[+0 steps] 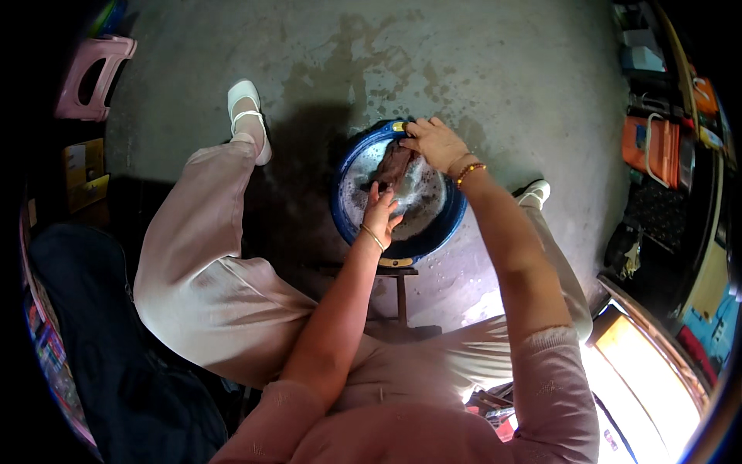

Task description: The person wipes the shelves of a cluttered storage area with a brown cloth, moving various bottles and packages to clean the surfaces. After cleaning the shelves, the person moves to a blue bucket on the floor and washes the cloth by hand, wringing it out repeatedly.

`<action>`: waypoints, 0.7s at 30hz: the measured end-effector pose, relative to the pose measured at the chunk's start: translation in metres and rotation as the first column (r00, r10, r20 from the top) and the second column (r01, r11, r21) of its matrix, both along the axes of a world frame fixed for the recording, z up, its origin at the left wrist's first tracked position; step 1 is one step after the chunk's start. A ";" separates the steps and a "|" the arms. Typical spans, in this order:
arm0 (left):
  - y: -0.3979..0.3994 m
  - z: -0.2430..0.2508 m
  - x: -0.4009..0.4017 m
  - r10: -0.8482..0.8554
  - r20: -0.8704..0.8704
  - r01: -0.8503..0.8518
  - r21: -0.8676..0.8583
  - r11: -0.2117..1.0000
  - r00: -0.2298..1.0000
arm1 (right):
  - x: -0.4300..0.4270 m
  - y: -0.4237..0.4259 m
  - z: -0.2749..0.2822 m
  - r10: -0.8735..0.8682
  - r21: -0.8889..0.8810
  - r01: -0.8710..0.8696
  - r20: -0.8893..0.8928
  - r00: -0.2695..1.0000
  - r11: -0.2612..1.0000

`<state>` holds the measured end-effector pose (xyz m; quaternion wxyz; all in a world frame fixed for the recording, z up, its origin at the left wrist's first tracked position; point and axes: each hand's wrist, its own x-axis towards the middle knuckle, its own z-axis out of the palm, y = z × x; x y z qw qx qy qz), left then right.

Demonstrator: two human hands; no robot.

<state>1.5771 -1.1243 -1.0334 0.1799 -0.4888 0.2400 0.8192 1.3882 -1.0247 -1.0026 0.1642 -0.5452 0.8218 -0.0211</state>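
A round blue basin with yellow handle pieces stands between my legs, holding sudsy water. A dark brown wet cloth lies against the inner side of the basin, bunched lengthwise. My right hand, with a beaded bracelet at its wrist, is at the far rim, its fingers on the upper end of the cloth. My left hand, wearing a bangle, is over the suds at the cloth's lower end with its fingers spread; whether its fingertips touch the cloth is hard to tell.
A small dark stool is at the basin's near side. Wet patches mark the concrete floor. A pink plastic stool stands at the far left, a black padded bag at the near left. Shelves with an orange container line the right.
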 end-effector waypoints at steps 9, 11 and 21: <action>-0.004 -0.005 0.002 0.044 -0.034 -0.046 -0.062 0.997 0.998 | 0.037 0.096 0.004 -0.196 0.093 0.203 -0.083 0.977 0.975; -0.005 -0.002 -0.001 0.009 -0.056 -0.014 -0.092 0.996 0.998 | 0.068 0.118 0.002 -0.352 0.024 0.352 0.026 0.935 0.936; -0.001 0.017 -0.010 -0.062 -0.180 0.025 -0.201 0.979 0.982 | 0.235 0.091 -0.025 -0.824 0.286 0.793 0.375 0.424 0.538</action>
